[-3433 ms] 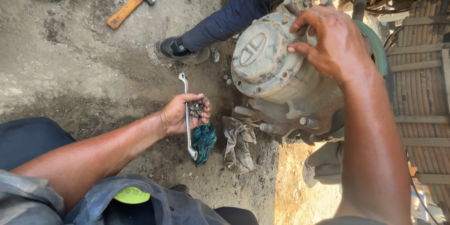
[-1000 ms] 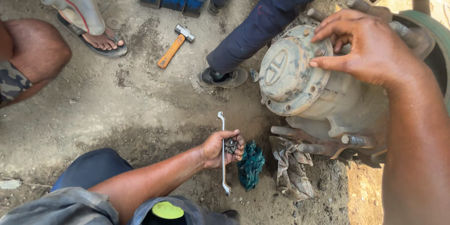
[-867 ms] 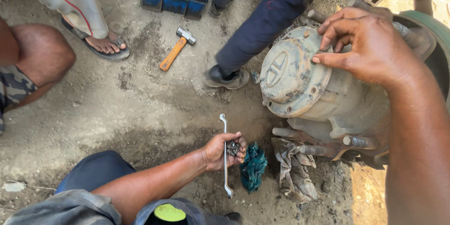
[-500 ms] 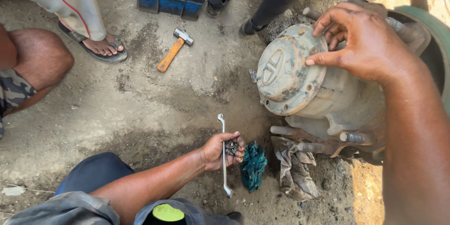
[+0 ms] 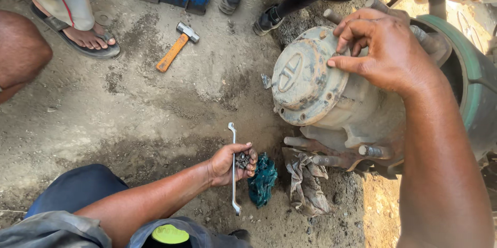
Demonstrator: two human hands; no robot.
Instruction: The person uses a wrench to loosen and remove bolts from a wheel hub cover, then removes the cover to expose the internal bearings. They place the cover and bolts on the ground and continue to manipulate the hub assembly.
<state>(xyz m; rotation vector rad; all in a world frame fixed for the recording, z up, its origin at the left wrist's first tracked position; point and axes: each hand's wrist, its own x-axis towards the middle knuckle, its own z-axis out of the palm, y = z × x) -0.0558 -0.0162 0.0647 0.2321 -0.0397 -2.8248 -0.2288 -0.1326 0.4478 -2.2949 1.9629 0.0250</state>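
Left hand [image 5: 230, 162] still cupping small bolts [image 5: 242, 160], right hand [image 5: 385, 51] still on hub cap [image 5: 305, 80], bystander's shoes stepped back

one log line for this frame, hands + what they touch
left hand: holds small dark fasteners, over wrench on ground | right hand: on hub cover rim | nearby: teal rag, hammer

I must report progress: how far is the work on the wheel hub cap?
Done: the hub cap sits against the hub, its bolt holes apparently empty. In hand: the right hand steadies the cap; the left hand holds small bolts, over a wrench. Left: bolts not yet fitted.
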